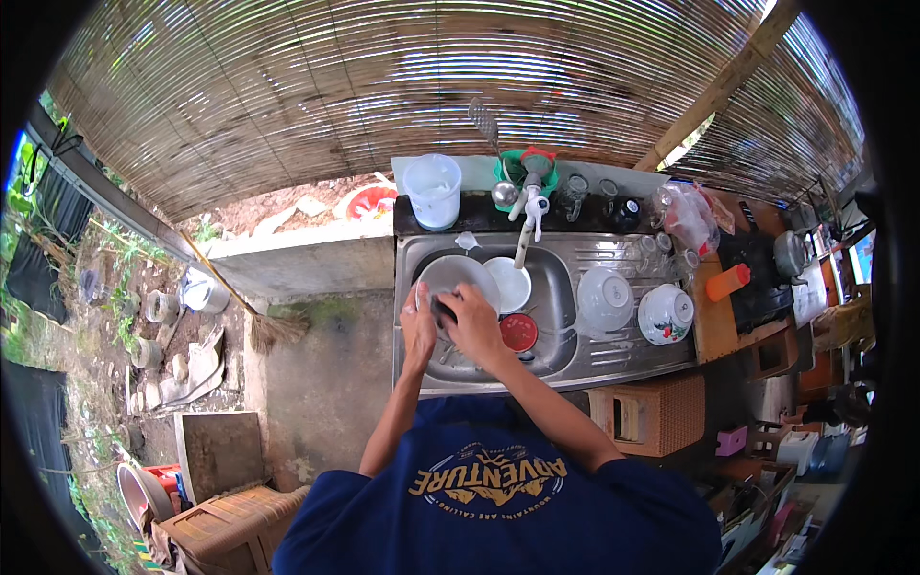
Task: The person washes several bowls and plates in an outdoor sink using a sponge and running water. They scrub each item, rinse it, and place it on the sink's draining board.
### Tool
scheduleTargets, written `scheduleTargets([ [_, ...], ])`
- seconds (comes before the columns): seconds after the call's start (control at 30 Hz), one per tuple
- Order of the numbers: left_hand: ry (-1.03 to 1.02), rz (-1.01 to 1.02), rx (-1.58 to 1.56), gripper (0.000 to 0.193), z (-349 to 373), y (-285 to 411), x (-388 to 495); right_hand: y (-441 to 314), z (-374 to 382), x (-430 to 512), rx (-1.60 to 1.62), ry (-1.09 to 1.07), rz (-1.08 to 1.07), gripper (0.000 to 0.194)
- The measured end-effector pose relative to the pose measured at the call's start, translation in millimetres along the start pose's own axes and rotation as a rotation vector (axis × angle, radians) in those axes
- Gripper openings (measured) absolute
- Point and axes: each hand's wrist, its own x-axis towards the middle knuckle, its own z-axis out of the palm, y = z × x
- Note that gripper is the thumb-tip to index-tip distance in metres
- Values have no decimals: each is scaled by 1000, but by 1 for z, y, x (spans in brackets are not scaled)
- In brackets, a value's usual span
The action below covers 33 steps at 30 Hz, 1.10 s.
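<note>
My left hand [418,332] holds a small pale item [423,298], perhaps a clear glass, over the left side of the sink basin [557,316]. Close beside it, my right hand [471,322] has its fingers curled around a dark item [444,313] that looks like a scrubbing pad. Both hands are in front of a large pale bowl [463,269] and hide part of it. A smaller white bowl [507,282] rests to its right, under the faucet [532,215]. Lower in the basin is a red round dish [519,332].
Two upturned white bowls, one plain [604,298] and one floral [665,314], rest on the drainboard near several glasses. Behind the sink stand a translucent bucket [433,192] and a green utensil holder [514,169]. An orange bottle [727,282] lies near the stove [762,287].
</note>
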Motion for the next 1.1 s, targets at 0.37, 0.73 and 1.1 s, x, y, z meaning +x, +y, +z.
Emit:
scheduleTargets([
  [0.37,-60,-32,50,59,-5,6,-10,2,2,-20,-47,-96,54,42],
  [0.73,-57,361,8,77,-8,21,2,41,-48,19,371,264,250,37],
  [1.1,-249,629,223,57,-23,63,3,-37,-89,20,-226,-223,-149,69],
])
